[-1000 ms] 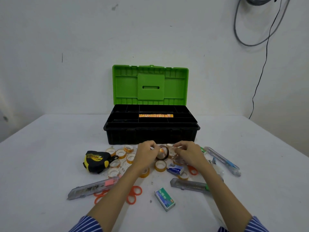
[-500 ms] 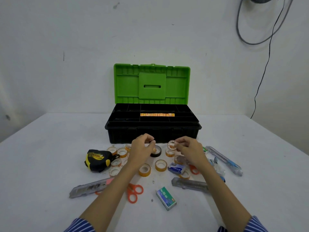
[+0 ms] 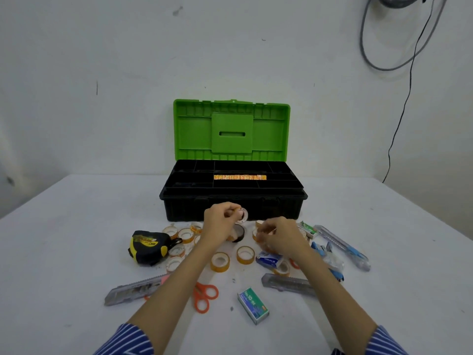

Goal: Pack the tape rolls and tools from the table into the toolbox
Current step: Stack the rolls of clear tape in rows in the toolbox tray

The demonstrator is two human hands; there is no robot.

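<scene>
Before the open toolbox (image 3: 233,201), the left hand (image 3: 220,224) has risen from the pile since half a second ago and now pinches a small clear tape roll (image 3: 242,215) against the black front wall. Lower, the right hand (image 3: 280,235) has dropped onto the rolls, fingers curled around another roll (image 3: 261,235). Loose tape rolls (image 3: 220,261), scissors (image 3: 204,297) and cutters stay on the counter (image 3: 76,252).
</scene>
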